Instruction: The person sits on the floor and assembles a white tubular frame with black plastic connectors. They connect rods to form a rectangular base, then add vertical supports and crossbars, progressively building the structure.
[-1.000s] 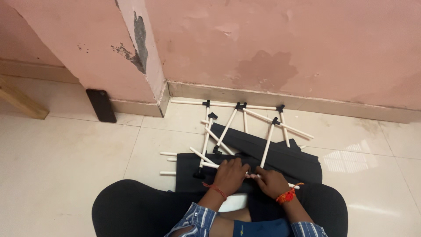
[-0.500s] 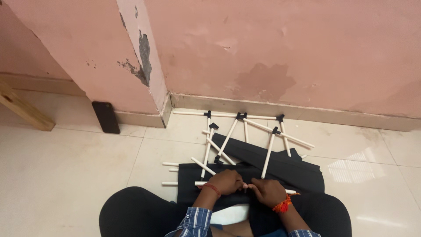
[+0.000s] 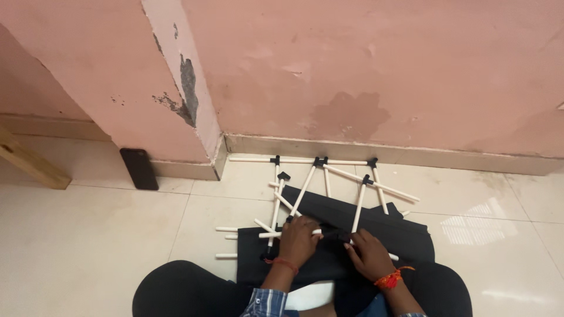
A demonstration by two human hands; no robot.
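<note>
A frame of white rods (image 3: 305, 186) joined by black connectors (image 3: 319, 161) lies on the tiled floor against the pink wall. A black fabric sheet (image 3: 388, 232) sits under its near part. My left hand (image 3: 298, 239) is closed over a white rod at the frame's near edge. My right hand (image 3: 369, 253) grips the same rod line at a black connector between the hands. A red thread is tied on each wrist.
A black phone (image 3: 139, 168) leans against the wall corner at the left. A wooden beam (image 3: 29, 159) juts in at the far left. My black-clad knees (image 3: 176, 290) fill the bottom of the view. Several loose white rods (image 3: 226, 242) lie left of the fabric.
The view has tilted up, so the frame and my hands sit lower in the picture. My hands stay on the near rod, close together.
</note>
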